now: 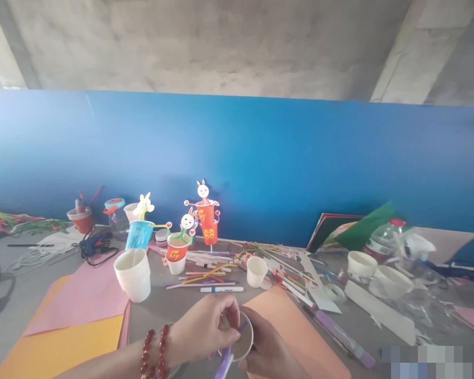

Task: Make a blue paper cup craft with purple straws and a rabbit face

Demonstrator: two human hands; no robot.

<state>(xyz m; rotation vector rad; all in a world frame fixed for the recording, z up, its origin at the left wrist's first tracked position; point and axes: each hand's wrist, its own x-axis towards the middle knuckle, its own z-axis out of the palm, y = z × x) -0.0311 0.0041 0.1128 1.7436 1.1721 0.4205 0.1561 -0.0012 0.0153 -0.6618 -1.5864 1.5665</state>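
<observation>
Near the table's front edge, my right hand (270, 345) is wrapped around the side of a white paper cup (246, 350), its open mouth tipped toward me. Over the rim reaches my left hand (209, 323), with red beads at the wrist. Its thumb and forefinger are closed at the cup's opening on a thin purple strip (224, 362), which looks like a straw or a pipe cleaner. One part of the strip lies inside the cup and another hangs out over the rim. My fingers hide where it is gripped and most of the cup's outside.
Behind my hands stand a blue-and-white marker (221, 289), a small white cup (256, 271) and stacked cups (133, 276). Red cup figures with rabbit heads (208, 221) stand farther back. Orange paper (300, 331) lies right, pink paper (82, 300) left. A bottle (383, 237) is back right.
</observation>
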